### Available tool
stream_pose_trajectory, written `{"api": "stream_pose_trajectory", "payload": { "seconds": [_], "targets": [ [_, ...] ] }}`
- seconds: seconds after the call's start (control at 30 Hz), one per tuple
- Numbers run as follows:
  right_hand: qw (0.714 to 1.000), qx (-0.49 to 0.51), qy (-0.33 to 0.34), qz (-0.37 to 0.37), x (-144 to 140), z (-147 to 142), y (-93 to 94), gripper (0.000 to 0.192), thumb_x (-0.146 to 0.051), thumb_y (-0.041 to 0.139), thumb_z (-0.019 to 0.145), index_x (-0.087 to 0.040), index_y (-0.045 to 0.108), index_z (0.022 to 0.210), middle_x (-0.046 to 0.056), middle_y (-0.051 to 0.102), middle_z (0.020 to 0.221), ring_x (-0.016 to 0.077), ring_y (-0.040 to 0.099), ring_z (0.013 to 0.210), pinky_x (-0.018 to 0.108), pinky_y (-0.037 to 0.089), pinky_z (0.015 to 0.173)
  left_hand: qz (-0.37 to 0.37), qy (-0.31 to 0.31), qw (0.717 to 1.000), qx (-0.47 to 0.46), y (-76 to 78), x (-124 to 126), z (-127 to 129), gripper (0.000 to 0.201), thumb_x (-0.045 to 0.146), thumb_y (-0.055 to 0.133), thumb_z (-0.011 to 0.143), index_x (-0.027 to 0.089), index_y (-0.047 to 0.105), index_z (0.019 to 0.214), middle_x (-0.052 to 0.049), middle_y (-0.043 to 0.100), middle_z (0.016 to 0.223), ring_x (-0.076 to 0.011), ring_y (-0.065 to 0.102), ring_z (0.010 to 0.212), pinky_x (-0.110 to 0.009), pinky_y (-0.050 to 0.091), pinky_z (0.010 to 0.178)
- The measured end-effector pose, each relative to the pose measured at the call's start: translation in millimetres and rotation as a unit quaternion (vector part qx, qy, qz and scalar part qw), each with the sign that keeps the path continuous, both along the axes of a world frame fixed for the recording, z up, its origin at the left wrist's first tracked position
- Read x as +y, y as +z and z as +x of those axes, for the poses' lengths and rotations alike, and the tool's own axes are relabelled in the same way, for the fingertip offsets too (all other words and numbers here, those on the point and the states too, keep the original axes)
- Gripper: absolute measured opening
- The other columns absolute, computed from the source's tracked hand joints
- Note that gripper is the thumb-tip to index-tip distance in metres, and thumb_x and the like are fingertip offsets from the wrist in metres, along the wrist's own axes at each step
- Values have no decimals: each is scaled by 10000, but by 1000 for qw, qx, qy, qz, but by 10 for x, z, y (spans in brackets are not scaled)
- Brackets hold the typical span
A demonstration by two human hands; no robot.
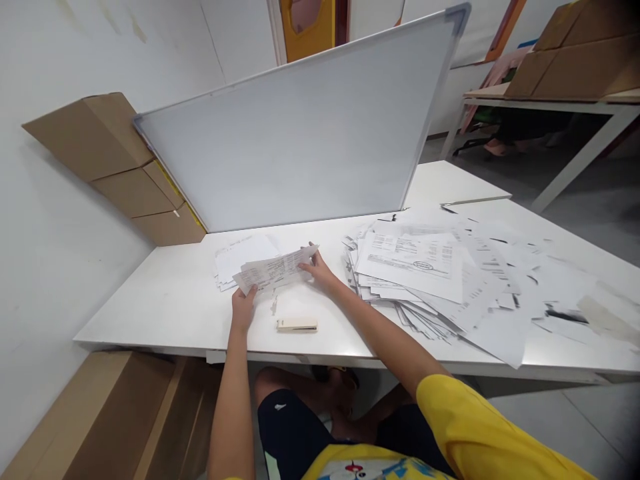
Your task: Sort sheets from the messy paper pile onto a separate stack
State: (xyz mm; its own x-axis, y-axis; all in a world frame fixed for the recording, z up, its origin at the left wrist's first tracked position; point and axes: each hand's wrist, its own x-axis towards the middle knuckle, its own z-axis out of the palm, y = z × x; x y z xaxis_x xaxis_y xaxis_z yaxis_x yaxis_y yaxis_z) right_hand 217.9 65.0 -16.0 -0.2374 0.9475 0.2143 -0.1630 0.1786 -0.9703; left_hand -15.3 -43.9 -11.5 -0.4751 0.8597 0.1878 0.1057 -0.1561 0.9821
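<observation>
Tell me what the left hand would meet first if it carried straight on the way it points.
The left hand points away from the body, gripping a printed sheet. Straight ahead lies the small paper stack on the table, then probably the leaning whiteboard, though depth is hard to judge.

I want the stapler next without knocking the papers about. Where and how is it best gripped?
Judging by its pose, grip the stapler across its long sides near the middle, coming from above. It lies flat on the table, lengthwise left to right, clear of the sheet that both hands hold.
</observation>
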Motion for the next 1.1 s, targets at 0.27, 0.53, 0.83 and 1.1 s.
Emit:
{"api": "stream_pose_trajectory", "payload": {
  "seconds": [0.27, 0.53, 0.83, 1.1],
  "targets": [
    [989, 54, -27, 132, -224, -24, 257, 504, -380, 571, 837, -238, 474, 1311, 99, 551, 1334, 257, 520, 1219, 418, 396, 1075, 72, 1, 997, -2, 23, 30, -24, 575, 457, 733, 758, 171, 593, 1237, -133, 638, 1275, -261, 575, 1221, -404, 432, 1066],
    [1000, -10, 10, -1, -48, -121, -113, 444, -337, 644, 724, -202, 592, 1144, 103, 667, 1158, 294, 598, 1104, 494, 436, 1021, 60, 20, 996, 55, -43, 77, -87, 499, 500, 669, 795, 171, 601, 1163, -120, 662, 1186, -226, 600, 1146, -365, 433, 1033],
    [999, 11, 32, 3, 10, -69, -173, 310, -445, 657, 732, -185, 659, 901, 83, 724, 937, 267, 656, 920, 447, 513, 876, 51, 14, 998, 41, -77, 129, -56, 446, 454, 666, 800, 191, 565, 1146, -120, 647, 1211, -221, 610, 1128, -376, 468, 1001],
    [999, 25, 7, 29, 68, 36, -148, 306, -451, 646, 740, -209, 602, 922, 86, 689, 1009, 268, 615, 1010, 423, 473, 931, 79, -6, 996, 51, -47, 86, -12, 382, 437, 662, 807, 208, 552, 1092, -111, 658, 1173, -217, 622, 1095, -390, 463, 1003]
  ]
}}
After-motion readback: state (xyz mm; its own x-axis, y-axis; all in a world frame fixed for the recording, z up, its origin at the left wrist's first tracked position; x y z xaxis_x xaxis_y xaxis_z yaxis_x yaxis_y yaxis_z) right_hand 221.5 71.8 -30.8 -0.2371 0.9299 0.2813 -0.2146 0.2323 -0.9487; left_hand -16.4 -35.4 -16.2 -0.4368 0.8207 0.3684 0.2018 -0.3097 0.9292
